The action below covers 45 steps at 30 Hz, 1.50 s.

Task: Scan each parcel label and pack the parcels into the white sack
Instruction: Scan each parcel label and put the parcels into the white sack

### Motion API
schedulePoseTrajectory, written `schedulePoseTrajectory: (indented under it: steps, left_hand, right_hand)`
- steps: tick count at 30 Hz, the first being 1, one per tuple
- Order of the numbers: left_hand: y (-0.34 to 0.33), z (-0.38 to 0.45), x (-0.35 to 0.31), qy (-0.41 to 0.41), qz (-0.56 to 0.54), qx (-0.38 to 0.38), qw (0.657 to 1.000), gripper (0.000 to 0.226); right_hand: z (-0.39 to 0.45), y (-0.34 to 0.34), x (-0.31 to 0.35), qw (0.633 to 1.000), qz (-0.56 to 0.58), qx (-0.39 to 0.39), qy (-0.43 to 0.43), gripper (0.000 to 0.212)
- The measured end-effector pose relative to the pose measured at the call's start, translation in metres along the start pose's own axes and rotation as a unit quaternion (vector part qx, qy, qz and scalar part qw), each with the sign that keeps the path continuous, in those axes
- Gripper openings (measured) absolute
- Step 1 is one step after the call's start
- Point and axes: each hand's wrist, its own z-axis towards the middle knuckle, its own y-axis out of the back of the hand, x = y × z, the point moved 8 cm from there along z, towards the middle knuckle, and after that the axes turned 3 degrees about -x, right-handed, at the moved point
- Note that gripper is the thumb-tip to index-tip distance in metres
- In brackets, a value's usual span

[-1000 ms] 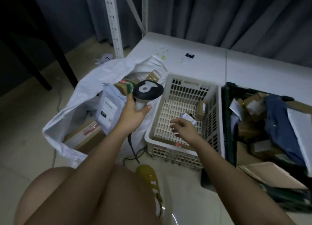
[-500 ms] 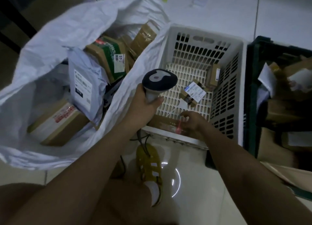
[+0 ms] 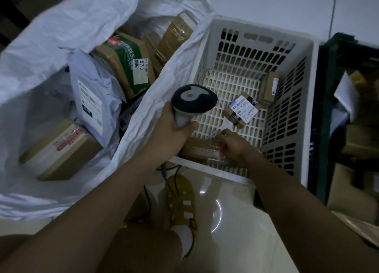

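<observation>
Scanner [image 3: 193,100] gripped in the left hand [image 3: 172,127] over the white basket's [image 3: 307,92] near-left rim, hard against the white sack [image 3: 61,26]. Inside that basket's near wall, the right hand [image 3: 235,145] curls onto a flat brown parcel [image 3: 199,149]; a small labelled parcel [image 3: 243,108] sits mid-floor, open grid around it.

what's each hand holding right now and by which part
Left hand grips the scanner by its handle. Right hand reaches onto a flat parcel; grip unclear.

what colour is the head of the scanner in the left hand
Black, with a light grey patch on top of the scanner; the head view shows it best.
</observation>
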Motion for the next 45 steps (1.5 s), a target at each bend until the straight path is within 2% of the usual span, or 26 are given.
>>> schedulePoseTrajectory:
  steps: [2, 3, 7, 8, 10, 12, 14, 17, 18, 20, 21, 23, 26, 28, 31, 33, 35, 38, 40, 42, 45]
  left_hand:
    - [-0.001, 0.000, 0.001, 0.007, -0.008, 0.008, 1.000, 0.059]
    - [-0.001, 0.000, 0.002, 0.010, -0.009, 0.009, 1.000, 0.058]
    - [0.000, -0.002, 0.002, 0.011, 0.020, -0.007, 1.000, 0.055]
    - [0.000, -0.002, 0.002, 0.009, 0.024, -0.009, 1.000, 0.056]
    - [0.000, -0.003, 0.003, 0.001, 0.021, -0.002, 1.000, 0.056]
    - [0.001, -0.003, 0.005, 0.002, 0.006, 0.012, 1.000, 0.059]
    - [0.005, -0.004, 0.003, 0.001, 0.001, 0.015, 1.000, 0.060]
    - [0.015, -0.002, -0.006, -0.006, -0.023, -0.017, 1.000, 0.052]
    - [0.018, -0.003, -0.011, -0.001, -0.041, -0.030, 0.999, 0.047]
    - [0.021, -0.007, -0.022, 0.007, -0.075, -0.045, 0.996, 0.045]
    - [0.023, -0.010, -0.027, 0.009, -0.085, -0.049, 0.995, 0.048]
    - [0.026, -0.016, -0.039, 0.005, -0.098, -0.056, 0.994, 0.058]
    - [0.035, -0.026, -0.058, -0.015, -0.099, -0.084, 0.991, 0.065]
    - [0.038, -0.034, -0.069, -0.027, -0.107, -0.103, 0.989, 0.063]
    - [0.041, -0.048, -0.077, -0.022, -0.124, -0.123, 0.984, 0.064]
    - [0.038, -0.058, -0.076, -0.016, -0.134, -0.122, 0.983, 0.066]
    - [0.033, -0.071, -0.071, -0.010, -0.133, -0.112, 0.985, 0.063]
    - [0.027, -0.087, -0.064, -0.012, -0.127, -0.091, 0.988, 0.062]
    - [0.029, -0.095, -0.060, -0.009, -0.128, -0.089, 0.988, 0.063]
    - [0.031, -0.100, -0.058, -0.005, -0.130, -0.087, 0.988, 0.064]
    - [0.031, -0.105, -0.055, 0.000, -0.126, -0.079, 0.989, 0.062]
  right_hand:
    - [-0.003, 0.000, 0.005, 1.000, 0.001, -0.005, 0.022, 0.029]
    - [-0.003, -0.002, 0.005, 1.000, 0.003, 0.003, 0.025, 0.030]
    - [-0.003, -0.014, 0.004, 0.997, -0.038, 0.062, 0.020, 0.073]
    - [-0.001, -0.015, 0.004, 0.995, -0.068, 0.061, 0.026, 0.079]
    - [0.001, -0.013, 0.006, 0.995, -0.087, 0.046, 0.032, 0.076]
    - [0.005, -0.007, 0.001, 1.000, -0.020, 0.017, 0.002, 0.067]
    - [0.003, 0.005, -0.014, 0.992, 0.097, -0.022, -0.072, 0.062]
    - [-0.012, 0.031, -0.030, 0.938, 0.298, -0.098, -0.151, 0.057]
    - [-0.020, 0.044, -0.032, 0.905, 0.368, -0.145, -0.156, 0.054]
    - [-0.043, 0.076, -0.032, 0.817, 0.491, -0.251, -0.167, 0.050]
    - [-0.057, 0.092, -0.030, 0.781, 0.524, -0.295, -0.168, 0.049]
    - [-0.083, 0.121, -0.020, 0.733, 0.559, -0.358, -0.149, 0.051]
    - [-0.120, 0.155, 0.004, 0.698, 0.602, -0.372, -0.110, 0.048]
    - [-0.141, 0.166, 0.021, 0.713, 0.604, -0.338, -0.112, 0.042]
    - [-0.168, 0.172, 0.047, 0.764, 0.574, -0.274, -0.113, 0.033]
    - [-0.181, 0.163, 0.060, 0.784, 0.564, -0.230, -0.120, 0.030]
    - [-0.193, 0.150, 0.072, 0.782, 0.574, -0.209, -0.125, 0.030]
    - [-0.207, 0.131, 0.082, 0.753, 0.610, -0.212, -0.127, 0.029]
    - [-0.212, 0.122, 0.087, 0.761, 0.599, -0.217, -0.124, 0.028]
    - [-0.213, 0.115, 0.087, 0.797, 0.549, -0.222, -0.118, 0.032]
    - [-0.211, 0.107, 0.089, 0.876, 0.408, -0.231, -0.109, 0.033]
